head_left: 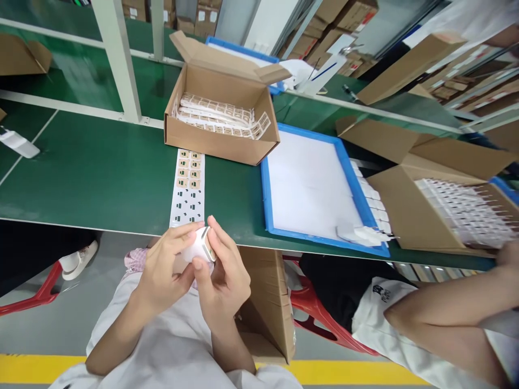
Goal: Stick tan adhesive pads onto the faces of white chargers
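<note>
White rounded device [198, 246] with a metal-banded end, held between both hands just off the bench's near edge. Left hand [162, 273]: fingers [184, 231] curl closed over its top. Right hand [225, 286]: thumb [199, 267] and fingers [219, 229] pinch it narrowly from either side. Just beyond lies a printed label strip [186, 186] on the green workbench [101, 162]. Farther out: open cardboard box [219, 143] holding more strips [214, 113]; blue-framed tray [320, 240] to the right; co-worker's forearm [446, 308] well apart.
</note>
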Demonstrator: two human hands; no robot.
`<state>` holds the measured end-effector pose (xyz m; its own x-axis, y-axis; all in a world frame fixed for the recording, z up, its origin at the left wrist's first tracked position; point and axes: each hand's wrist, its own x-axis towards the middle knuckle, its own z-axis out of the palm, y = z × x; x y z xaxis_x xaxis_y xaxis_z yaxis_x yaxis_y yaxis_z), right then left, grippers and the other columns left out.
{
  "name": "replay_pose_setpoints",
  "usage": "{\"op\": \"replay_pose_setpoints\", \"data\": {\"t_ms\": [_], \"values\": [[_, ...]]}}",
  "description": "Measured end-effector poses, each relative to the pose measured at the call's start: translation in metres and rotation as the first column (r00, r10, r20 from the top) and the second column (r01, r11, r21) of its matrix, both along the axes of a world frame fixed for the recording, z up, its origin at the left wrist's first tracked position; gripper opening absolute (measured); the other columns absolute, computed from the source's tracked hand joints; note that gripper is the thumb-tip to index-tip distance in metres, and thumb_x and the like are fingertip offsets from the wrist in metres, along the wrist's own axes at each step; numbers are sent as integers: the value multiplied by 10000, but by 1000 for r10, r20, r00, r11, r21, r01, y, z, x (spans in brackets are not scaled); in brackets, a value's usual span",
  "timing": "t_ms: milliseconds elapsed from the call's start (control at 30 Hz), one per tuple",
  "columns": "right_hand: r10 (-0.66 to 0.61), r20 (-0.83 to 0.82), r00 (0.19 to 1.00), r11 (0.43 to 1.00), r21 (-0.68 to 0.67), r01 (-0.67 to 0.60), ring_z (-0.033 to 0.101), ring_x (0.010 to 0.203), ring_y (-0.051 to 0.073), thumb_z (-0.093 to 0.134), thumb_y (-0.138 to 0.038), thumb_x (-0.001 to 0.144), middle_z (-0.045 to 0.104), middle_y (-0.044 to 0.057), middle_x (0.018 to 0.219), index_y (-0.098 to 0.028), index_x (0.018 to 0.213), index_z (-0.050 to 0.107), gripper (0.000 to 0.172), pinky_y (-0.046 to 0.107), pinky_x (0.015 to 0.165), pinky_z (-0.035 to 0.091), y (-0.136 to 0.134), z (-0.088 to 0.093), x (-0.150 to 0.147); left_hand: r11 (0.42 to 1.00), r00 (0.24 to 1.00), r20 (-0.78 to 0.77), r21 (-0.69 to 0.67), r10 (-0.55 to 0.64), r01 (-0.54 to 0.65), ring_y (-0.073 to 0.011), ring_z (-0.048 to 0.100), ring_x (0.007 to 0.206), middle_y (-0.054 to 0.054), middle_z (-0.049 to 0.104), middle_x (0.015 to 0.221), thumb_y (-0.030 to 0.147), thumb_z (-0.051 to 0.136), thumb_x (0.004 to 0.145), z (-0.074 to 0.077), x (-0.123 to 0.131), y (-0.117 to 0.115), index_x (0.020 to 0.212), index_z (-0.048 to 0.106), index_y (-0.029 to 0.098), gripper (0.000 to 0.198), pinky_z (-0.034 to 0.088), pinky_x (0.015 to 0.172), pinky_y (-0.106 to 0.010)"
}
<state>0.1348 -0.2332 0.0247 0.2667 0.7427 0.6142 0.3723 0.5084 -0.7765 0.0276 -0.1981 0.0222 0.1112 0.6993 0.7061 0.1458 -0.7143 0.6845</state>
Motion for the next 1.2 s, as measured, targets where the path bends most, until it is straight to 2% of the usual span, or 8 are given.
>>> {"op": "replay_pose_setpoints", "data": {"t_ms": [233, 433, 567, 633, 733, 1000, 1133, 1200], "values": [[-160, 157, 975, 975, 183, 130, 680, 1102, 237, 689, -172, 927, 681, 138, 1293, -201, 1371, 606, 453, 390, 835, 617, -3, 11, -8, 921, 847, 443, -105, -295, 376, -181, 743, 1015, -73, 729, 1189, 316, 719, 930, -7, 11, 3, 1258, 596, 283, 352, 620, 793, -284], [-195, 266, 944, 972, 177, 151, 660, 1165, 275, 583, -329, 1008, 684, 124, 1294, -247, 1389, 572, 390, 474, 920, 590, 3, 7, 49, 866, 854, 417, -247, -310, 435, -239, 713, 1092, -93, 761, 1105, 212, 820, 813, -7, -6, 11, 1152, 647, 242, 382, 584, 948, -377], [-622, 586, 519, 657, 29, 754, 607, 1212, 311, 518, -235, 982, 680, 150, 1282, -207, 1325, 609, 356, 514, 1012, 514, 14, 4, 170, 877, 873, 361, -226, -328, 423, -214, 717, 1061, -93, 759, 1101, 93, 768, 787, -13, -11, 19, 1161, 647, 208, 410, 580, 942, -326], [-431, 836, 340, 442, -133, 887, 517, 1307, 359, 444, -169, 941, 550, 205, 1477, -127, 1434, 526, 502, 580, 1081, 435, 19, 2, 231, 866, 868, 344, -225, -358, 446, -203, 724, 1063, -85, 762, 1098, 75, 750, 783, -16, -10, 23, 1161, 639, 202, 414, 582, 948, -301], [-309, 886, 346, 361, -227, 905, 402, 1378, 460, 436, -73, 859, 533, 229, 1494, -88, 1400, 577, 559, 686, 1034, 392, 33, -3, 293, 845, 872, 330, -279, -361, 456, -210, 737, 1072, -89, 766, 1124, 88, 750, 797, -18, -5, 24, 1163, 631, 202, 401, 593, 960, -307], [-124, 857, 500, 537, -366, 760, 563, 1183, 455, 564, -92, 772, 732, 221, 903, -87, 836, 735, 182, 750, 1093, 255, 54, 19, 334, 773, 863, 358, -406, -357, 488, -246, 743, 1103, -112, 753, 1200, 154, 794, 815, -11, 18, 21, 1175, 647, 226, 396, 630, 918, -316], [-147, 752, 643, 700, -380, 605, 643, 1125, 353, 705, -309, 819, 731, 152, 1112, -175, 1085, 665, 301, 564, 996, 488, 26, 27, 276, 751, 853, 363, -422, -374, 509, -250, 739, 1107, -119, 735, 1236, 149, 786, 827, 0, 35, 26, 1173, 667, 227, 374, 618, 944, -329], [-128, 434, 892, 877, -370, 306, 705, 1056, 279, 720, -348, 857, 735, 114, 1170, -225, 1144, 579, 343, 425, 860, 574, 11, 24, 225, 750, 839, 368, -394, -401, 531, -254, 741, 1096, -124, 732, 1237, 155, 785, 831, 7, 42, 28, 1170, 684, 225, 360, 623, 924, -332]]}}
